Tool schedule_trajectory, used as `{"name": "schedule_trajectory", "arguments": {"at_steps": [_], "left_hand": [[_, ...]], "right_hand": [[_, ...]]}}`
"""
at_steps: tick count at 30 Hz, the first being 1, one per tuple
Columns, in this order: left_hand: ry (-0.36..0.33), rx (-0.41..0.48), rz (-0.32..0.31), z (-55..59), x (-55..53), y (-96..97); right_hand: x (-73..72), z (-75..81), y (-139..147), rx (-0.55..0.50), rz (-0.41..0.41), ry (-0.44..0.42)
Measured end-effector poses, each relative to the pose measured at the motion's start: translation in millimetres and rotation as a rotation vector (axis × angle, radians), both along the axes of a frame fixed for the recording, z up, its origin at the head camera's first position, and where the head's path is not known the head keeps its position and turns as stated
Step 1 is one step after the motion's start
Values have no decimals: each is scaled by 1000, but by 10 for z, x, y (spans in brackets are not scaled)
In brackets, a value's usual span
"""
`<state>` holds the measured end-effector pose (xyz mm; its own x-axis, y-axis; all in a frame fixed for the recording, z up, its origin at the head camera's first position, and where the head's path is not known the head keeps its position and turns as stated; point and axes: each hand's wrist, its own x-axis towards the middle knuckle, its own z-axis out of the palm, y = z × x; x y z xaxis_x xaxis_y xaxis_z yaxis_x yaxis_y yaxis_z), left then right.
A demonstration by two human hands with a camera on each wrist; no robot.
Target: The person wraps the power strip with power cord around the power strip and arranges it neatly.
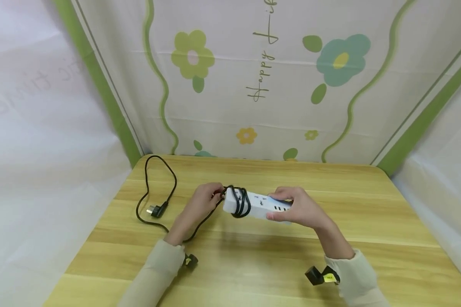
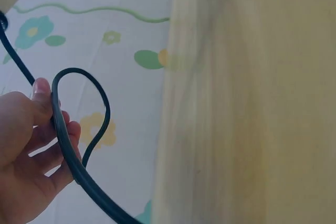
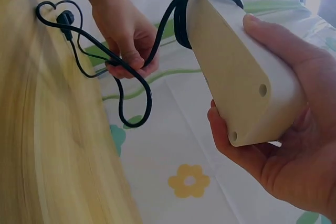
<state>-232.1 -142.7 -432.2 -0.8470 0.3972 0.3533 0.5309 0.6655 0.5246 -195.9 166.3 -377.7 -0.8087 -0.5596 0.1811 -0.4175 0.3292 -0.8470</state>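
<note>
A white power strip (image 1: 258,204) is held up over the table, its sockets and USB ports facing the head camera. My right hand (image 1: 301,207) grips its right end, thumb and fingers on opposite long sides; the right wrist view shows the strip's plain back (image 3: 231,61). Several turns of black power cord (image 1: 241,204) wrap its left end. Just left of that end, my left hand (image 1: 202,200) pinches the cord between thumb and fingers, and a loop of cord (image 2: 79,72) stands out from it in the left wrist view. The remaining cord trails left to a black plug (image 1: 159,209) on the table.
The wooden table (image 1: 253,273) has light yellow grain. A white curtain (image 1: 230,102) with printed flowers stands behind its far edge, with more white cloth (image 1: 42,149) at the sides. Small black wrist devices (image 1: 315,276) sit at both sleeves.
</note>
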Motion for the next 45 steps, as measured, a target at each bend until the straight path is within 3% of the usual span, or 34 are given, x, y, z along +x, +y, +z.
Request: {"name": "schedule_trajectory", "arguments": {"at_steps": [7, 12, 15, 22, 25, 29, 33, 36, 40, 45], "left_hand": [[-64, -28, -121, -15, 46, 67], [-50, -73, -105, 16, 33, 64], [18, -114, -85, 93, 83, 49], [272, -285, -50, 279, 274, 111], [317, -355, -31, 326, 346, 161], [348, -413, 0, 368, 419, 236], [429, -451, 76, 353, 447, 289], [455, -455, 160, 352, 455, 316], [426, -418, 271, 371, 477, 328], [390, -449, 295, 390, 504, 313]], "right_hand": [[49, -59, -105, 81, 169, 112], [78, -75, -165, 256, 204, 225], [96, -92, -225, 386, 196, 278], [143, -163, -339, 574, 76, 354], [154, -192, -381, 619, 3, 375], [160, -215, -432, 656, -112, 335], [154, -247, -486, 698, -209, 349], [168, -233, -510, 703, -266, 411], [196, -195, -510, 698, -336, 511], [172, -162, -456, 694, -380, 573]]}}
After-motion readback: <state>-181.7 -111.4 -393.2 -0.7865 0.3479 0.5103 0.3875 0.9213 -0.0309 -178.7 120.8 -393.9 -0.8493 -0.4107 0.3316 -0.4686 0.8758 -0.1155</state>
